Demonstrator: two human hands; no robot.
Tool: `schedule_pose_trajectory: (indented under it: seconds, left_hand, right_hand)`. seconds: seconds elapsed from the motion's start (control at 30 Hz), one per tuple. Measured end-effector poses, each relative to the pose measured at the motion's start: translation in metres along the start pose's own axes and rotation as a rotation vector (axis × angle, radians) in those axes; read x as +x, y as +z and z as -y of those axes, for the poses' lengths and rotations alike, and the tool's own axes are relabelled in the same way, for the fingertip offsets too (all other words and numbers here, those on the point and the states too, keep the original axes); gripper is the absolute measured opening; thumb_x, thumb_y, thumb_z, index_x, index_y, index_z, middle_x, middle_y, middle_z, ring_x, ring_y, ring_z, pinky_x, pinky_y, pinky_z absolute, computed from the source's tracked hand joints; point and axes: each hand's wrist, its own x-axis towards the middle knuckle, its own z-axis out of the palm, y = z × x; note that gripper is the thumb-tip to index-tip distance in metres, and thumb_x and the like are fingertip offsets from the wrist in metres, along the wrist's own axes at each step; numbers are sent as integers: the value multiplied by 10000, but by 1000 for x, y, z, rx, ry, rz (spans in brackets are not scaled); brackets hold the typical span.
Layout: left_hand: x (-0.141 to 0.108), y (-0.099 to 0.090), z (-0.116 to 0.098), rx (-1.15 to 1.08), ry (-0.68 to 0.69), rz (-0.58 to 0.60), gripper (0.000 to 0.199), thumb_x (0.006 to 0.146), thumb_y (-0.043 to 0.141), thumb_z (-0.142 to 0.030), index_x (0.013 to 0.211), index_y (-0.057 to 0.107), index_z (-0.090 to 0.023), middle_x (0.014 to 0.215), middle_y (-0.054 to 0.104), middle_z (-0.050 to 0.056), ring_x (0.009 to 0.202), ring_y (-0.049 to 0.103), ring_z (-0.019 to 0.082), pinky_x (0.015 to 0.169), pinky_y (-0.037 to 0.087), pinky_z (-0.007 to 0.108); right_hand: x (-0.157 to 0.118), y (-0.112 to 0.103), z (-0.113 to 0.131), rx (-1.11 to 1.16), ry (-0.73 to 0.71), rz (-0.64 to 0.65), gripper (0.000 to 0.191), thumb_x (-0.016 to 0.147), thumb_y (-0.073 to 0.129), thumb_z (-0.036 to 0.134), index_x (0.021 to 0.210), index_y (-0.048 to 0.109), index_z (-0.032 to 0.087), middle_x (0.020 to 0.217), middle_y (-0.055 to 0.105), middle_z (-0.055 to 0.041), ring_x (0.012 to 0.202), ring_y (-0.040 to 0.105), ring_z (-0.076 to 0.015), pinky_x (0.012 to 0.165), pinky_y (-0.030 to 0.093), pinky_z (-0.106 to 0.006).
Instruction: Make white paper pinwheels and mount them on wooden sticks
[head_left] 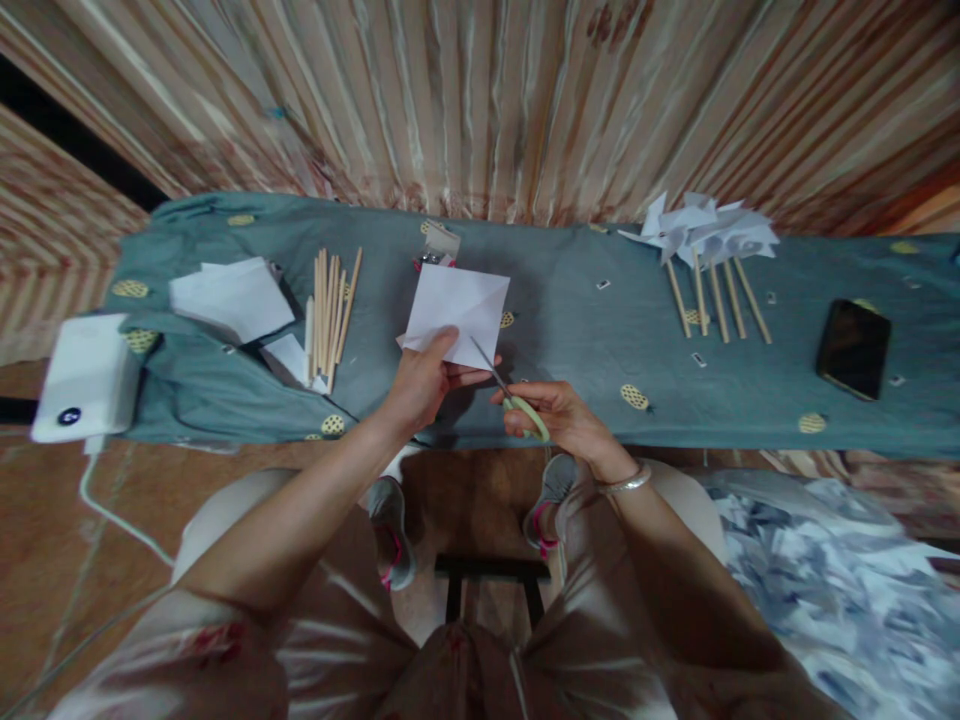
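- Head view: the white paper sheet [461, 305], roughly square and faintly creased, is held above the near half of the green cloth [570, 300]; other places here are told from this sheet.
- The scissors [501, 383] meet its near right corner, their long axis slanting from the right hand [559, 415] up and leftward, with the tip toward the sheet's middle. One blade shows over the paper; whether the other lies beneath, I cannot tell.
- Left hand [421, 388] is the nearer to the paper, touching its near edge: thumb flat on top, fingers underneath, their tips reaching out by the cornered blades. The grip is a closed pinch, forearm coming in from the near left.
- Right hand sits just off that same corner, fingers curled around the pale green handles, wrist angled inward beneath a bracelet [628, 482]. How far the handles are spread cannot be made out.
- Left of the sheet lie wooden sticks [322, 310], then loose white papers [236, 300]; right of it, well apart, are paper pinwheels on sticks [701, 230] and, farther out, a phone [853, 348].
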Motion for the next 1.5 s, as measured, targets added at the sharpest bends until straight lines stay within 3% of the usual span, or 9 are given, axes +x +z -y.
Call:
schedule_pose_trajectory:
  seconds: [0.4, 0.7, 0.87, 1.5]
  left_hand:
    - [-1, 0, 2, -3, 6, 10, 352, 863, 591, -256, 1188, 566, -124, 914, 749, 90, 785, 751, 241, 739, 616, 363]
    - [4, -3, 6, 44, 131, -71, 278, 626, 774, -237, 872, 665, -168, 892, 709, 13, 826, 653, 172, 705, 549, 278]
    - [7, -6, 8, 85, 129, -110, 290, 578, 774, -251, 840, 679, -172, 870, 713, 17, 818, 640, 182, 673, 517, 273]
    - [5, -3, 4, 91, 91, -81, 290, 545, 791, -227, 795, 652, -178, 800, 691, -3, 724, 617, 152, 641, 502, 254]
  right_hand:
    - [1, 0, -1, 4, -18, -7, 408, 582, 903, 416, 894, 768, 191, 672, 673, 28, 572, 608, -73, 573, 525, -207]
    - [0, 3, 3, 19, 0, -33, 417, 542, 919, 409, 853, 765, 177, 634, 662, 36, 544, 595, -61, 537, 501, -190]
    - [0, 3, 2, 21, 1, -38, 431, 511, 931, 406, 844, 771, 184, 647, 678, 30, 541, 598, -66, 538, 511, -198]
    - [-2, 2, 3, -28, -41, -26, 413, 563, 909, 429, 867, 770, 185, 669, 666, 23, 560, 595, -71, 540, 508, -198]
